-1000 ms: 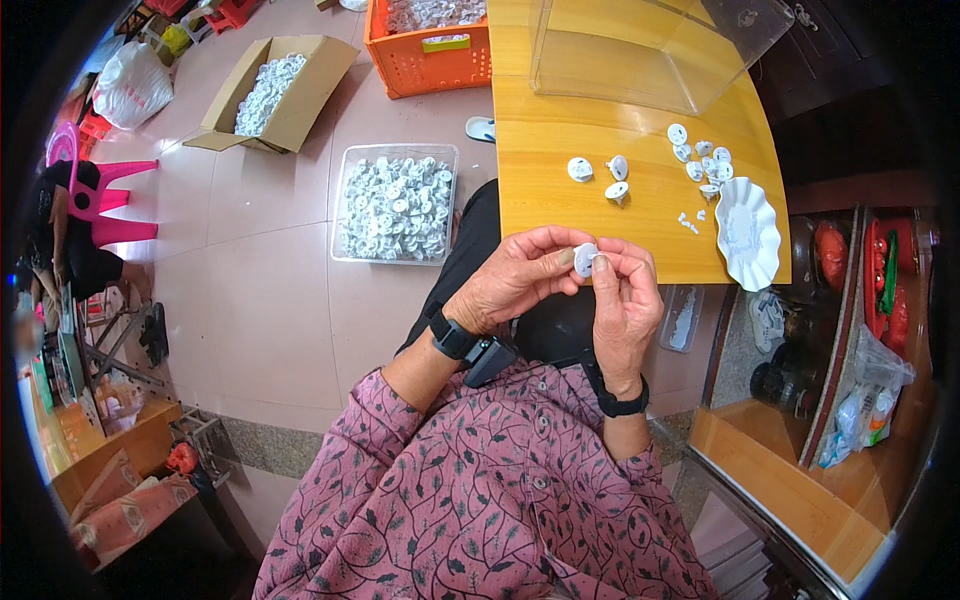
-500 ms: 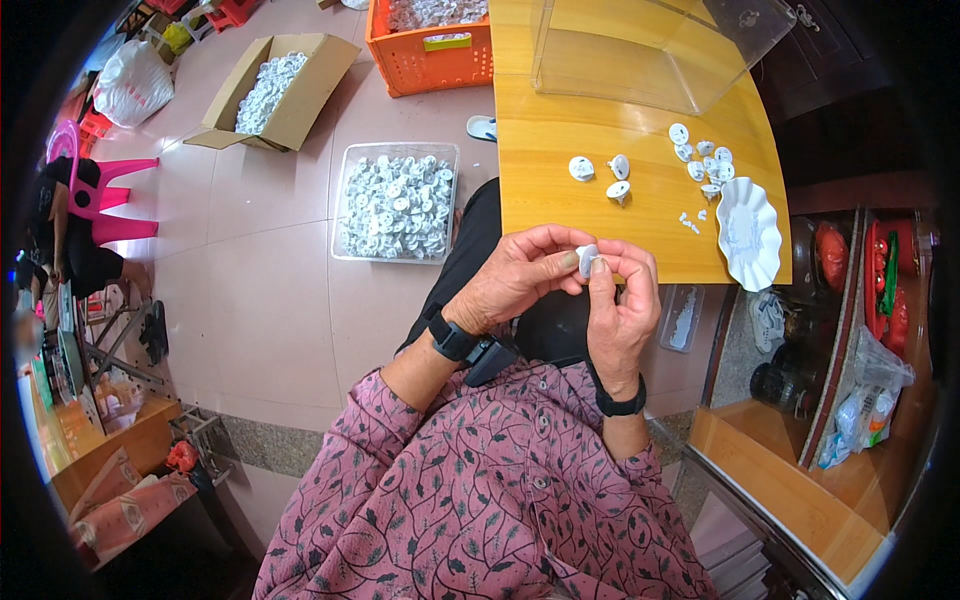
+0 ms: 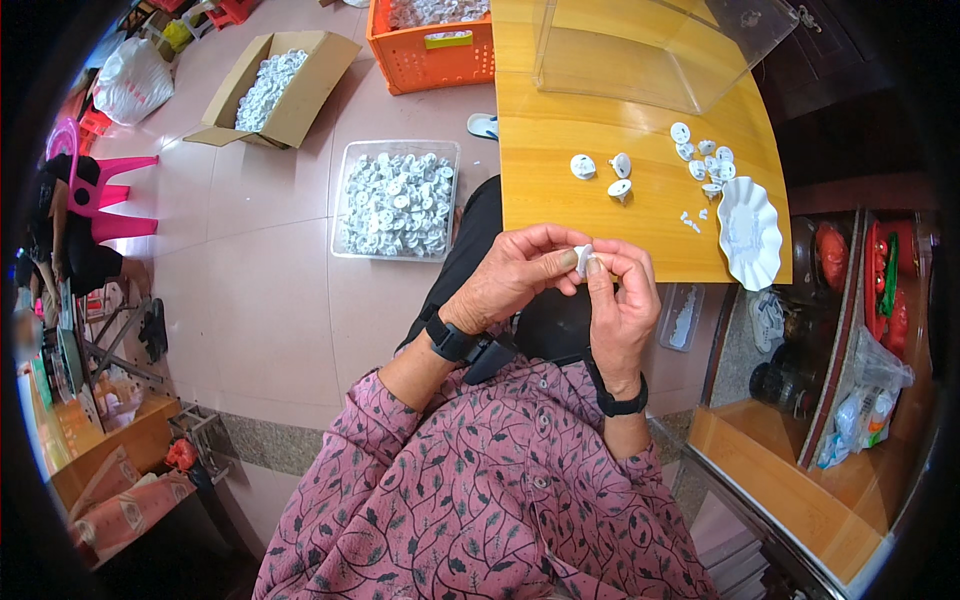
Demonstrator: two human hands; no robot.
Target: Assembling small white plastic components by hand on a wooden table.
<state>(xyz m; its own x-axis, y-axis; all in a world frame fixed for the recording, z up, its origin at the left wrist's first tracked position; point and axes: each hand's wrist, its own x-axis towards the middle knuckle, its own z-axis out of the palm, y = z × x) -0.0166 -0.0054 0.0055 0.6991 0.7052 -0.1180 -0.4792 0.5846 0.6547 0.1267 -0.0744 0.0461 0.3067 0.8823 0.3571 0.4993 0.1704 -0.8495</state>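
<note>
Between my two hands, near the table's front edge, is a small round white plastic part (image 3: 583,261). My left hand (image 3: 515,270) pinches it from the left with thumb and forefinger. From the right, the thumb and fingers of my right hand (image 3: 622,300) close on the same part and cover much of it. Three similar white plastic parts (image 3: 620,189) lie apart on the yellow table (image 3: 560,220) beyond my hands. A cluster of several more (image 3: 697,170) lies farther right, beside a white scalloped dish (image 3: 750,235) holding tiny white pieces. A few tiny pieces (image 3: 690,222) lie loose near the dish.
A clear tub (image 3: 337,215) full of white parts stands on the floor to the left. Behind it are a cardboard box (image 3: 325,75) and an orange crate (image 3: 400,65). A clear acrylic case (image 3: 630,90) sits at the table's back. Open shelves (image 3: 760,440) flank my right side.
The white part between my fingers has turned slightly and now shows a narrower side. Both hands stay in nearly the same place.
</note>
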